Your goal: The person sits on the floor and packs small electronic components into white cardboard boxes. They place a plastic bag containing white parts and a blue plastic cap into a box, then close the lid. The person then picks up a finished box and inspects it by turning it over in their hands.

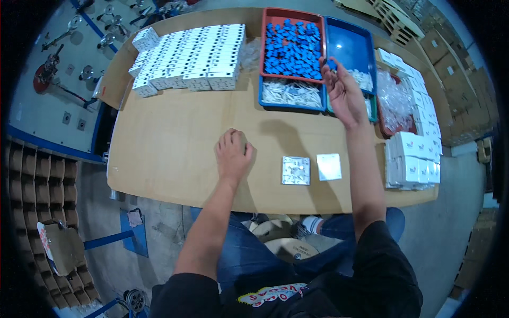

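My right hand (344, 98) is raised above the trays, its fingers closed on a small blue piece (332, 64). To its left lies a red tray (292, 11) of loose blue pieces (292, 50) like the held one. My left hand (232, 152) rests on the cardboard-topped table, fingers stretched out and nothing in them. Between my forearms sit a square box-like unit (296, 170), its open face showing parts inside, and a flat white square plate (329, 167) just right of it, not touching.
Many white boxes (196, 55) stand in rows at the far left. A blue tray (291, 94) holds small white pieces; another blue tray (347, 42) stands behind my right hand. At the right are clear plastic bags (395, 100) in a red tray and stacked white cartons (413, 159).
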A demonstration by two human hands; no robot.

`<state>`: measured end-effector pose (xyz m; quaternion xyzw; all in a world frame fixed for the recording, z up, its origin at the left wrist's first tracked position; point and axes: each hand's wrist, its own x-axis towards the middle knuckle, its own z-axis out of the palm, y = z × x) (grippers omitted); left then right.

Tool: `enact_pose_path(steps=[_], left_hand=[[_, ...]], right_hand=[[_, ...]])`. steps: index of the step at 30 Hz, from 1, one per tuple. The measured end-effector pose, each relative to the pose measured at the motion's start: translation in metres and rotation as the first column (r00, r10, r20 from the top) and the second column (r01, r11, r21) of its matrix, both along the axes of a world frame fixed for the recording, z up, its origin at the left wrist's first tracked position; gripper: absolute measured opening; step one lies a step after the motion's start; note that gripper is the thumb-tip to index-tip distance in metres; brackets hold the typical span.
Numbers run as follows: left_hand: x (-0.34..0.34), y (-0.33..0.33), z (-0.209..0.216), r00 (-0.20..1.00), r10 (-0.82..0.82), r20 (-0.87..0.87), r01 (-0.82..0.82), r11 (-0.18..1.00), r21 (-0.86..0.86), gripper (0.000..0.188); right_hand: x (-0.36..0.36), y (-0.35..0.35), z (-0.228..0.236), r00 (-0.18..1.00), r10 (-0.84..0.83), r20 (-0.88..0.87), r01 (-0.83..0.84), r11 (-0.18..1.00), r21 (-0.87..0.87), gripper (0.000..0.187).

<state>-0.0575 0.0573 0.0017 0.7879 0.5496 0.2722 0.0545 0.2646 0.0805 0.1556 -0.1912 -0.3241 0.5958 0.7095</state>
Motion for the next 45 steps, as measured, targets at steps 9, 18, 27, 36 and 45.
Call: enact_pose_path(steps=[9,18,27,36,45], left_hand=[[-0.002,0.001,-0.011,1.000,-0.006,0.000,0.006,0.999,0.048,0.035],[-0.001,0.000,-0.011,1.000,-0.009,0.004,0.009,0.998,0.069,0.033],[0.000,0.001,-0.010,1.000,0.001,-0.009,-0.001,1.000,0.025,0.033],[-0.002,0.004,-0.020,1.000,0.002,-0.021,-0.001,0.997,0.075,0.034],[-0.003,0.004,-0.022,1.000,0.004,-0.013,-0.003,0.996,0.090,0.034]], right_hand=[[-0.028,-0.128,-0.015,0.980,0.023,-0.197,-0.063,0.978,-0.200,0.035],[-0.039,-0.159,0.011,0.898,0.231,-0.375,-0.296,0.947,-0.127,0.039],[-0.044,-0.163,-0.012,0.985,0.039,-0.166,-0.094,0.935,-0.342,0.038],[-0.045,-0.163,-0.104,-0.026,-0.213,0.977,0.272,0.939,0.212,0.030],[-0.073,-0.152,-0.132,-0.033,-0.263,0.964,0.150,0.952,0.265,0.028]])
